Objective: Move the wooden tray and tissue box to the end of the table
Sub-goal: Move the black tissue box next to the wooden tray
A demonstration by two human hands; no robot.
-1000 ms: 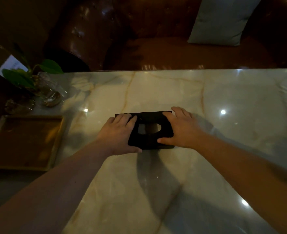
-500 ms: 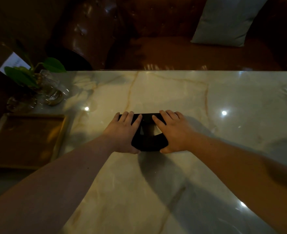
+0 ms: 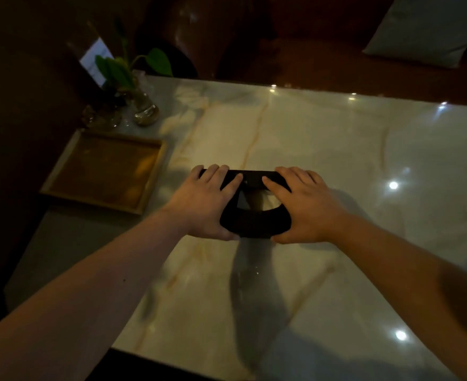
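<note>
Since a second ago both hands have closed in from the box's ends toward its middle, and the view has swung so the tray now sits nearer the box's left. The left hand [image 3: 209, 204] and right hand [image 3: 306, 207] clamp the black tissue box [image 3: 254, 224] between them, fingers laid over its top and thumbs tucked against the near edge; each grip is closed on the box, one from each side, which suits sliding or lifting it squarely without letting it twist. Whether the box is off the counter [image 3: 323, 149] or pressed to it I cannot tell; its shadow falls toward the viewer. It lies about mid-counter. The tray [image 3: 106, 169] already lies at the left end, just short of two glass vases [image 3: 144, 111] with a leafy plant [image 3: 122, 67], so the box seems to be the piece left to carry that way, probably beside the tray. Count: one box, one tray, two hands, two vases as far as the dim light shows, one cushion [image 3: 425, 31] on the seat beyond.
</note>
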